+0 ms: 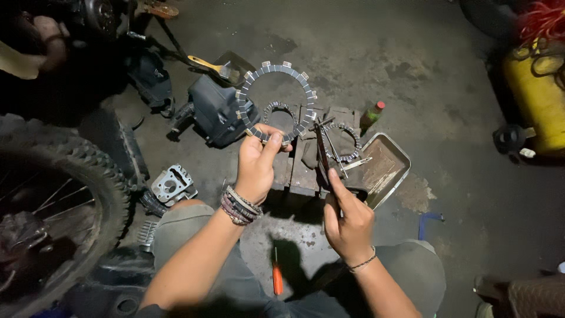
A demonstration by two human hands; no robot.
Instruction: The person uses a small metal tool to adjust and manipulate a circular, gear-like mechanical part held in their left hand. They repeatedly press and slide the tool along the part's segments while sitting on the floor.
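Observation:
My left hand (256, 162) holds up a large dark ring-shaped friction plate (301, 78) with tabs around its rim, pinched at its lower edge. My right hand (347, 218) grips a thin dark pointed tool (322, 150), its tip raised near the ring's right side. Below, two smaller toothed rings (276, 107) (355, 136) rest on a low wooden block (300, 171). Bracelets circle my left wrist, a thin band my right.
A metal tray (388, 168) sits right of the block, a small red-capped bottle (372, 113) behind it. A knobby motorcycle tyre (88, 176) fills the left. An engine part (172, 184), a brush (213, 66), an orange screwdriver (277, 281) and a yellow tank (538, 97) lie around.

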